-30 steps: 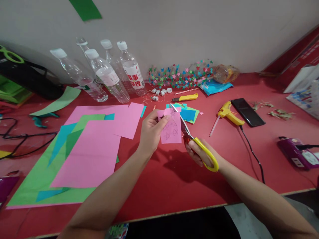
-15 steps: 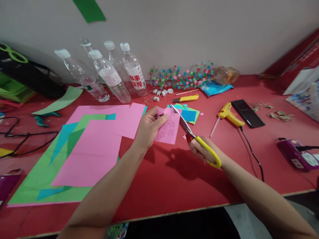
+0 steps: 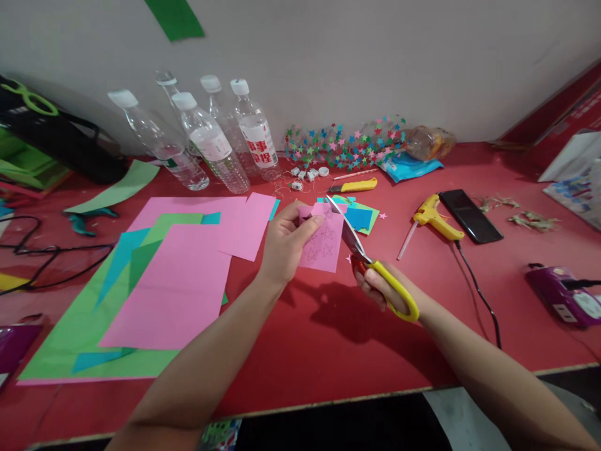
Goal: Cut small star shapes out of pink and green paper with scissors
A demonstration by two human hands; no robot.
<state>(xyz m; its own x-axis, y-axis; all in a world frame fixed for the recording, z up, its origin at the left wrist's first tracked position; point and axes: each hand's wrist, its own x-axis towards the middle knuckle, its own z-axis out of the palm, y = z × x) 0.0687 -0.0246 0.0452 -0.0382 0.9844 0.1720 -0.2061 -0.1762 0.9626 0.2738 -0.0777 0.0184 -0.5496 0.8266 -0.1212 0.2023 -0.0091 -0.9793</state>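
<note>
Between the thumb and fingers of my left hand (image 3: 285, 241) is a small pink paper (image 3: 323, 247) with several stars drawn on it. My right hand (image 3: 380, 288) is closed around the handles of yellow-handled scissors (image 3: 394, 289). Their blades lie at the upper right part of the pink paper, pointing up and left. Whether the blades are fully closed on the paper is hard to see. Beneath and behind the paper lie blue and green paper pieces (image 3: 360, 219) and a small pink star (image 3: 382, 215).
Pink sheets (image 3: 173, 288) and green sheets cover the left side. Several plastic bottles (image 3: 257, 134) stand along the wall. A yellow cutter (image 3: 359, 185), a glue gun (image 3: 436, 218) with its cord, a phone (image 3: 471, 216) and a purple power strip (image 3: 563, 294) lie on the red table (image 3: 291, 369).
The whole view has shifted slightly. The pink paper and scissors hold nearly the same position relative to each other, with the paper turned a little.
</note>
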